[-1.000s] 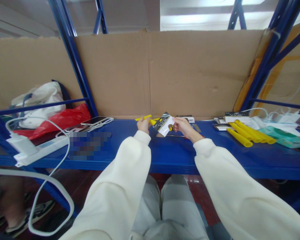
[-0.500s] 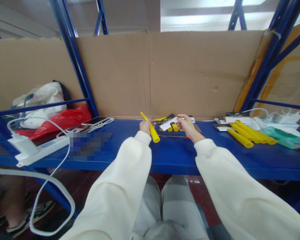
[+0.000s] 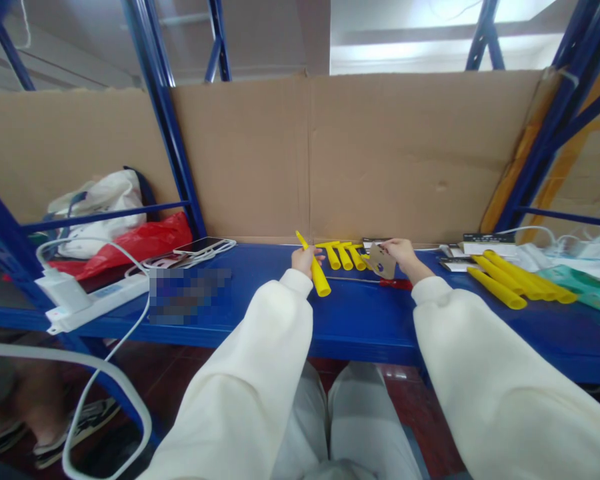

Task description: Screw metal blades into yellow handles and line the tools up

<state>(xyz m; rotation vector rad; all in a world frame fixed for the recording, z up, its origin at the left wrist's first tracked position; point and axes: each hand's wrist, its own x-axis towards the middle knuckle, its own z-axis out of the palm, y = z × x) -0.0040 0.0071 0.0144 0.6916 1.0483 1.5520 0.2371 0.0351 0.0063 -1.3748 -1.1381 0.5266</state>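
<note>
My left hand (image 3: 303, 261) is closed around a yellow tapered tube (image 3: 321, 279), its narrow tip pointing up and away and its wide open end toward me. In my right hand (image 3: 401, 252) is a small cardboard card (image 3: 383, 261), pinched at its upper edge, brown side showing, with cut-outs in it. Several yellow tubes (image 3: 346, 256) lie in a row on the blue table (image 3: 270, 293) between my hands. In front of them rests a thin rod with a red handle (image 3: 397, 284), below my right hand.
More yellow tubes (image 3: 523, 280) lie at the right, beside stacked cards (image 3: 463, 250) and a green packet (image 3: 587, 287). At the left are a phone (image 3: 199, 245), a white power strip (image 3: 97, 300) and a red bag (image 3: 153, 237). A cardboard panel (image 3: 405, 153) stands behind. Another person's legs (image 3: 45, 400) show lower left.
My right hand has moved right with the card, away from my left hand. The card now shows its brown side instead of black and white, and the row of tubes is uncovered.
</note>
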